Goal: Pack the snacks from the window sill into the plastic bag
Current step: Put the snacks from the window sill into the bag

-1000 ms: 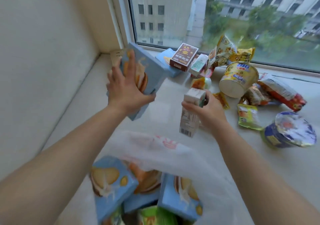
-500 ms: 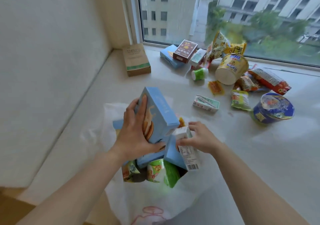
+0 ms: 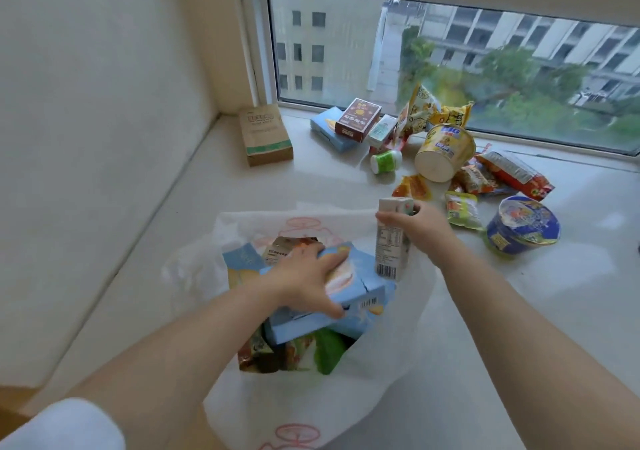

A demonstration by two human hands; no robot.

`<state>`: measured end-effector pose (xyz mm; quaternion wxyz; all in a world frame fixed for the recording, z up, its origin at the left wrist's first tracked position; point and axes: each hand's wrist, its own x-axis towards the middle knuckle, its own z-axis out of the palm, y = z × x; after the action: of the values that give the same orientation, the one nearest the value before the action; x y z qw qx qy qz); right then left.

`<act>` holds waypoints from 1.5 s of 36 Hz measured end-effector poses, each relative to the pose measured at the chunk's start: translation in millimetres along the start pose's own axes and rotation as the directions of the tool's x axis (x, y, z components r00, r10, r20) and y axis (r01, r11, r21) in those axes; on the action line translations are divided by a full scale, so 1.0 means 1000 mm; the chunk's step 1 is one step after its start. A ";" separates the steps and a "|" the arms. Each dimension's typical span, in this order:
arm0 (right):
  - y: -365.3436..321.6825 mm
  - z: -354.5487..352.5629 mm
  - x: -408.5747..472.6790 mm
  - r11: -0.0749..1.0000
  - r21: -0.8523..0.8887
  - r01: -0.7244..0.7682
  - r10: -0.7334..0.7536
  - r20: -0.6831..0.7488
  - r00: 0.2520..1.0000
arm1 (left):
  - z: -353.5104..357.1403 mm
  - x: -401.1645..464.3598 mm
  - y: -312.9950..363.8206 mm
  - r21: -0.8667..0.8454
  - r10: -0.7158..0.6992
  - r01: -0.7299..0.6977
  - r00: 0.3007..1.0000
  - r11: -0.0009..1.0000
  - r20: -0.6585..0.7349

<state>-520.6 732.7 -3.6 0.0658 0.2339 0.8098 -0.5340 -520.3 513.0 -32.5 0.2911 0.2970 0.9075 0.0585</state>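
A white plastic bag (image 3: 311, 411) with pink print lies open on the sill near me, with several snacks inside. My left hand (image 3: 304, 276) grips a light blue biscuit box (image 3: 360, 290) lying flat on top of the bag's contents. Other blue boxes and a green packet (image 3: 329, 349) show beneath it. My right hand (image 3: 420, 229) holds a small white drink carton (image 3: 391, 241) upright at the bag's far right rim, barcode end down.
By the window lie a brown box (image 3: 266, 134), a blue box (image 3: 327, 132), a dark red box (image 3: 358, 120), a green-white bottle (image 3: 386, 161), a yellow cup (image 3: 445, 151), a blue bowl (image 3: 523, 226) and several packets. A wall closes the left side.
My left hand has brought the blue box down from upright to flat on the bag's contents. My right hand has carried the carton to the bag's far right rim.
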 end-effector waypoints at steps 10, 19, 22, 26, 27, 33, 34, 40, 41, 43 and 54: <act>-0.007 0.016 -0.008 1.000 0.019 0.002 -0.001 -0.024 1.000 | 0.028 0.054 0.032 0.052 -0.176 0.188 0.969 0.981 -0.172; -0.005 0.020 -0.017 1.000 0.021 0.019 -0.018 -0.065 0.998 | 0.059 0.081 0.042 -0.012 -0.132 0.131 0.979 0.991 -0.157; -0.004 0.021 -0.020 0.998 -0.020 0.059 -0.060 -0.071 0.996 | 0.063 0.082 0.052 -0.074 -0.067 0.054 0.980 0.996 -0.185; -0.004 0.024 -0.027 0.990 -0.091 0.111 -0.116 -0.046 0.992 | 0.065 0.058 0.049 -0.053 0.028 -0.039 0.981 0.998 -0.192; -0.003 0.026 -0.029 0.987 -0.101 0.128 -0.133 -0.043 0.990 | 0.063 0.047 0.041 -0.023 0.037 -0.042 0.982 0.999 -0.187; 0.001 0.053 -0.045 0.767 -0.523 0.372 -0.404 0.058 0.913 | 0.060 -0.033 -0.031 -0.106 -0.084 0.024 0.790 0.994 -0.607; 0.001 0.060 -0.051 0.728 -0.535 0.429 -0.444 0.108 0.889 | 0.062 -0.045 -0.041 -0.132 -0.116 0.035 0.724 0.991 -0.680; 0.009 0.112 -0.084 0.824 -0.249 0.508 -0.401 0.377 0.835 | 0.069 -0.101 -0.051 -0.106 0.015 -0.036 0.982 0.994 -0.190; 0.012 0.121 -0.085 0.817 -0.281 0.503 -0.383 0.387 0.838 | 0.075 -0.106 -0.052 0.010 0.054 -0.054 0.997 0.999 -0.058; 0.016 0.135 -0.087 0.786 -0.390 0.480 -0.332 0.390 0.859 | 0.089 -0.113 -0.054 0.192 0.053 -0.080 0.989 0.978 0.140; 0.028 0.162 -0.093 0.133 -0.688 0.714 -0.112 0.705 0.700 | 0.087 -0.133 -0.059 0.315 0.069 -0.153 0.962 0.937 0.263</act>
<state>-449.4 567.6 -62.0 0.2354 -0.2452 0.9402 0.0209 -414.0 382.8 -54.7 0.3442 0.3979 0.8424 -0.1164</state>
